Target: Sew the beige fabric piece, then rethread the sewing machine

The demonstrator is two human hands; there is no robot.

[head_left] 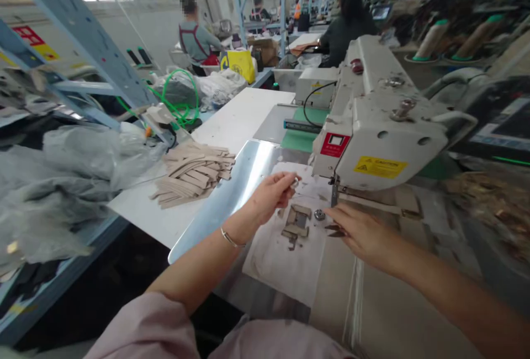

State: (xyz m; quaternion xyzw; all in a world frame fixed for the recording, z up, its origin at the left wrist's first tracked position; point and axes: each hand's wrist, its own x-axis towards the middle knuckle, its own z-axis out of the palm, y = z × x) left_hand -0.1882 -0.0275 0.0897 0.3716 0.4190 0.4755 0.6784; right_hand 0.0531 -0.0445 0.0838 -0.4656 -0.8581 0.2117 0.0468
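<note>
Small beige-grey cut fabric pieces [296, 221]: lying on a white cloth sheet [285, 257] on the worktop, just near of the needle of the white industrial sewing machine [375, 121], between the two hands. A small round metal bobbin [319, 215] sits just right of the pieces.

Left hand [271, 196]: raised just left of and above the pieces, grip pinched shut, thumb and fingertips together on something small and pale; what it is cannot be told.

Right hand [364, 235]: flat, fingers extended leftward, fingertips near the bobbin, just right of the pieces; grip open, holding nothing.

Shiny metal plate [232, 193]: left of the sheet, slanting from near to far.

Stack of tan fabric strips [192, 174]: farther left on the white worktop [236, 121].

Crumpled grey plastic bags [74, 177]: far left.

Other people: seated at stations in the far background.
</note>
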